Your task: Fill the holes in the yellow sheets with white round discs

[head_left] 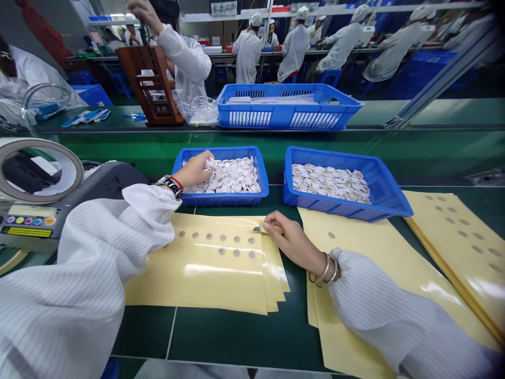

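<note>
In the left blue tray (221,199), my left hand (196,171) reaches into a heap of small round white pieces (236,176). Its fingers are bent and closed around some of these pieces at the heap's left side. My right hand (282,231) pinches a small knife (257,229) with a short grey blade pointing left. The blade is over the top right corner of a stack of glossy yellow sheets (197,289). On the top sheet, grey-brown discs (223,238) lie in two rows, the lower one shorter.
To the right stands a second blue tray (335,209) of round pieces, above more yellow sheets (355,295). A tape dispenser (106,181) is at left. Behind, a ledge carries a blue basket (284,117) and a brown rack (148,87). A co-worker (189,63) is behind the rack.
</note>
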Demonstrator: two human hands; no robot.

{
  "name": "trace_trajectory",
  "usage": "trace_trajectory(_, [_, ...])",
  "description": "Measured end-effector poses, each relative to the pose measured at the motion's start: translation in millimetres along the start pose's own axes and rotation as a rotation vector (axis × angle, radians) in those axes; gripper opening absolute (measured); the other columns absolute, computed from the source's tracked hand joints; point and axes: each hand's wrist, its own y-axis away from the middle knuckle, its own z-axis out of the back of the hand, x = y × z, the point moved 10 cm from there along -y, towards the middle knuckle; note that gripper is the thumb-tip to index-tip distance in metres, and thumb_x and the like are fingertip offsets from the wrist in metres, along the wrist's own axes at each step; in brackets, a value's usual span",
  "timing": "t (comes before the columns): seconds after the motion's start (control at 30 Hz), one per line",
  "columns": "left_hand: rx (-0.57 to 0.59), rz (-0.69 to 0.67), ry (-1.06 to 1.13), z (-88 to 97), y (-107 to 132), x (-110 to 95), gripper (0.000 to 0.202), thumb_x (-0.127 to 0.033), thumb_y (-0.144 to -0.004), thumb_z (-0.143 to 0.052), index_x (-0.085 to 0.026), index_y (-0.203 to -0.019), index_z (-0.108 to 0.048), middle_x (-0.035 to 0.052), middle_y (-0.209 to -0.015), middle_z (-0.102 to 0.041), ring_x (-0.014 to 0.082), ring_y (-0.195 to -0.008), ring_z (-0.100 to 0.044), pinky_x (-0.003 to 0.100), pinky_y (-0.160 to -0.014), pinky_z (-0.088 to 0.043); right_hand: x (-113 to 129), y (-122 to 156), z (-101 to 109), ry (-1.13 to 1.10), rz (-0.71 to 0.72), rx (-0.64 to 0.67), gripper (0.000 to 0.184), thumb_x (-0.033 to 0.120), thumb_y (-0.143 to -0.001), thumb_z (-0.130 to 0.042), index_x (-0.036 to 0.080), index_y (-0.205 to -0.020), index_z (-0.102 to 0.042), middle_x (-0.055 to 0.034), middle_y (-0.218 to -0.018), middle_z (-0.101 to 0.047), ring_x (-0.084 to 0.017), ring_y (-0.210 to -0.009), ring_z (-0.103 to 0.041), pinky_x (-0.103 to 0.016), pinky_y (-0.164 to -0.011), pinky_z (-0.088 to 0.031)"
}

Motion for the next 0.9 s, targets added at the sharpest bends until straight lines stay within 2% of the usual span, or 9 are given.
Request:
trace_trajectory(0.13, [-0.009,0.237,0.334,7.9,2,16,0.021,-0.001,-0.063,-0.050,-0.017,-0.073,-0.043,-0.0006,-0.057,-0.050,0.0107,-0.049,-0.050,0.018,-0.044,-0.035,6,-2,1,0.101,0.030,0.010,0.017,0.033,-0.089,-0.041,0.021,-0.080,-0.050,-0.0018,-0.082,-0.060,-0.017,-0.079,-0.055,-0.029,-0.068,-0.039])
trace_trajectory(0.3, [0.045,0.457,0.694,1.9,15,31,0.022,0.004,-0.060,-0.054,-0.014,-0.063,-0.042,0.0062,-0.060,-0.056,0.0103,-0.051,-0.054,0.013,-0.037,-0.036,7,-6,3,0.165,0.031,-0.002,0.017,0.032,-0.088,-0.042,0.020,-0.079,-0.051,-0.0032,-0.080,-0.060,-0.018,-0.078,-0.054,-0.031,-0.068,-0.040])
trace_trajectory(0.4, [0.061,0.499,0.868,-1.9,21,31,0.019,0.003,-0.063,-0.054,-0.014,-0.064,-0.045,0.0050,-0.061,-0.055,0.0108,-0.055,-0.057,0.011,-0.037,-0.037,10,-6,3,0.118,0.061,-0.025,0.018,0.032,-0.088,-0.042,0.020,-0.079,-0.052,-0.0029,-0.080,-0.060,-0.017,-0.077,-0.055,-0.030,-0.067,-0.041])
trace_trajectory(0.5, [0.046,0.520,0.990,-4.1,24,29,0.013,-0.011,-0.073,-0.054,-0.015,-0.065,-0.045,0.0018,-0.056,-0.050,0.0111,-0.050,-0.056,0.011,-0.032,-0.034,13,-6,3,0.062,0.091,-0.055,0.018,0.032,-0.088,-0.043,0.020,-0.079,-0.052,-0.0025,-0.079,-0.060,-0.017,-0.076,-0.056,-0.029,-0.067,-0.041])
trace_trajectory(0.6, [0.020,0.554,1.055,-7.2,26,30,0.017,-0.023,-0.081,-0.048,-0.016,-0.066,-0.045,0.0006,-0.053,-0.047,0.0121,-0.047,-0.055,0.011,-0.028,-0.032,12,-6,2,0.041,0.087,-0.065,0.018,0.033,-0.087,-0.043,0.020,-0.080,-0.053,-0.0026,-0.079,-0.060,-0.017,-0.076,-0.057,-0.028,-0.066,-0.042])
trace_trajectory(0.7, [0.007,0.583,1.084,-11.6,26,33,0.011,-0.019,-0.082,-0.045,-0.015,-0.072,-0.048,0.0029,-0.059,-0.051,0.0126,-0.051,-0.058,0.011,-0.030,-0.036,11,-7,3,0.025,0.077,-0.078,0.019,0.034,-0.087,-0.043,0.021,-0.078,-0.053,-0.0034,-0.079,-0.060,-0.018,-0.076,-0.057,-0.029,-0.065,-0.042])
trace_trajectory(0.8, [0.040,0.592,1.107,-18.4,25,35,0.007,-0.017,-0.082,-0.047,-0.015,-0.085,-0.053,0.0048,-0.064,-0.054,0.0132,-0.054,-0.060,0.011,-0.033,-0.038,9,-7,4,-0.003,0.079,-0.105,0.020,0.035,-0.087,-0.043,0.021,-0.077,-0.052,-0.0037,-0.078,-0.061,-0.018,-0.074,-0.057,-0.029,-0.064,-0.042])
trace_trajectory(0.9, [0.098,0.582,1.140,-24.6,24,34,0.016,-0.026,-0.085,-0.045,-0.015,-0.091,-0.055,0.0018,-0.056,-0.049,0.0101,-0.043,-0.052,0.011,-0.029,-0.032,2,-7,7,-0.053,0.078,-0.166,0.021,0.037,-0.086,-0.045,0.020,-0.076,-0.053,-0.0025,-0.074,-0.060,-0.016,-0.068,-0.055,-0.028,-0.061,-0.041])
